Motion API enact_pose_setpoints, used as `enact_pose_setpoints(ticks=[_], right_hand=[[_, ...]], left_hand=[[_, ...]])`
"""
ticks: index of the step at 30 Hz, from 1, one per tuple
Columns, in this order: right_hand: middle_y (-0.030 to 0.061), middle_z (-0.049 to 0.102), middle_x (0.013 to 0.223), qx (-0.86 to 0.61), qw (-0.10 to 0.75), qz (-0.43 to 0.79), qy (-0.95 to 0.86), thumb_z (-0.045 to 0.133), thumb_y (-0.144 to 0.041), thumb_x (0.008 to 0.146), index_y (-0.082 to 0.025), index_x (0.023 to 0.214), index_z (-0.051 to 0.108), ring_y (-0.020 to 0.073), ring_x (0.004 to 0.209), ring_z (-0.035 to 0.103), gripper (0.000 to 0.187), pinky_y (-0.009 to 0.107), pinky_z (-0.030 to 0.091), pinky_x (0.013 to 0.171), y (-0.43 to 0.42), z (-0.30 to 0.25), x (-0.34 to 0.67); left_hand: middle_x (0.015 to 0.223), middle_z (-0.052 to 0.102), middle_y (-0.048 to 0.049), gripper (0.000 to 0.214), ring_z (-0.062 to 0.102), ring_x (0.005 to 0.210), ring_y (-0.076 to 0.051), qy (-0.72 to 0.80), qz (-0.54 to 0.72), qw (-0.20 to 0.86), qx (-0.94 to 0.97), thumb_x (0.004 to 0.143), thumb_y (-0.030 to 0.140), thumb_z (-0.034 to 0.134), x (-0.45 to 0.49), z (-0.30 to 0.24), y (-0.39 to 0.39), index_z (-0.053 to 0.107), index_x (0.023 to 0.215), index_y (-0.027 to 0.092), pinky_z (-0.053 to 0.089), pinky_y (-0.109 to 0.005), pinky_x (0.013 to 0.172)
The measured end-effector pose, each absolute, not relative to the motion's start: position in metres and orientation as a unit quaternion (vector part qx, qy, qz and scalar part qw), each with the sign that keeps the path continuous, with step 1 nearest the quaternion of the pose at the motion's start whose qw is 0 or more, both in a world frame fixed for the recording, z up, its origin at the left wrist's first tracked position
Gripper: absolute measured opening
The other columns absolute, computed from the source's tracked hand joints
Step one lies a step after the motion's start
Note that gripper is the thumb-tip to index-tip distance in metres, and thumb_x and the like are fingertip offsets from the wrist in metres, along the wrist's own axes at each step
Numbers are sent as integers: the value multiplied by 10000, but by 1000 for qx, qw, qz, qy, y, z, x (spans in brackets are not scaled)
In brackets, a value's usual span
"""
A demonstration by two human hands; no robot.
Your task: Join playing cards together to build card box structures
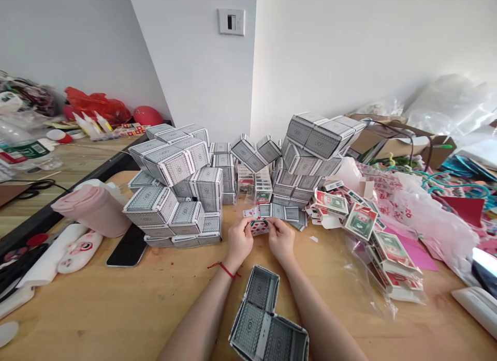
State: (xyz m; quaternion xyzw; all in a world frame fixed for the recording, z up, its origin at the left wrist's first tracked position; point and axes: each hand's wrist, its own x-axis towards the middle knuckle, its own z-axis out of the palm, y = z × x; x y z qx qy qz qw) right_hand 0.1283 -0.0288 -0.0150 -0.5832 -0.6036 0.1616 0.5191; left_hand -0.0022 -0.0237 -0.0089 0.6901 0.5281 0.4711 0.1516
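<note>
Both of my hands meet over the middle of the table, pinching one playing card (259, 226) whose face shows red marks. My left hand (239, 240) grips its left edge, and a red string bracelet circles that wrist. On the opposite edge, the fingers of my right hand (282, 239) are closed. Just behind the card lie several loose playing cards (285, 212) with grey patterned backs. Between my forearms rests an L-shaped block folded from cards (252, 319). Stacked card blocks stand at the left (174, 164) and at the right (306, 159).
Opened card boxes (361, 220) and a plastic bag (419, 211) crowd the right side. A black phone (126, 245) and a lying pink cup (93, 208) are at the left. Upright card boxes (263, 185) stand behind my hands, near the wall.
</note>
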Motion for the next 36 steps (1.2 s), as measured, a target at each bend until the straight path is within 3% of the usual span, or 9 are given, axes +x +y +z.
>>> enact_pose_setpoints(ticks=[7, 12, 17, 32, 36], right_hand=[[24, 671, 711, -602, 534, 167, -569, 436, -271, 783, -196, 796, 632, 164, 612, 593, 210, 261, 446, 589, -26, -19, 130], [34, 663, 762, -547, 548, 224, -592, 490, -289, 767, -185, 839, 619, 157, 667, 604, 180, 253, 478, 616, -24, -15, 134], [28, 666, 758, -526, 519, 193, -646, 494, -277, 775, -210, 811, 631, 164, 691, 609, 157, 277, 481, 661, -26, -12, 134], [16, 685, 751, -559, 448, 180, -674, 453, -240, 768, -225, 938, 606, 163, 631, 638, 230, 245, 480, 542, -32, -16, 126], [24, 681, 814, -539, 470, 192, -672, 440, -210, 763, -217, 941, 604, 161, 705, 641, 242, 257, 499, 625, -32, -15, 124]], left_hand=[[899, 654, -37, 339, 602, 842, -160, 515, 466, 172, 699, 735, 0, 385, -1, -11, -24, 590, 917, 198, 480, -303, 753], [868, 647, -35, 193, 589, 824, -149, 497, 482, 158, 704, 778, 116, 451, -4, -5, -26, 593, 886, 190, 467, -290, 747], [768, 626, -28, 91, 573, 752, -144, 494, 486, 140, 707, 776, 215, 504, -4, -1, -27, 588, 789, 181, 453, -279, 702], [669, 577, -22, 202, 542, 684, -139, 554, 485, 115, 667, 740, 320, 564, -5, -7, -21, 503, 625, 165, 417, -256, 640], [690, 599, -23, 180, 562, 682, -140, 571, 491, 132, 645, 719, 328, 589, -4, -9, -21, 526, 669, 166, 430, -255, 636]])
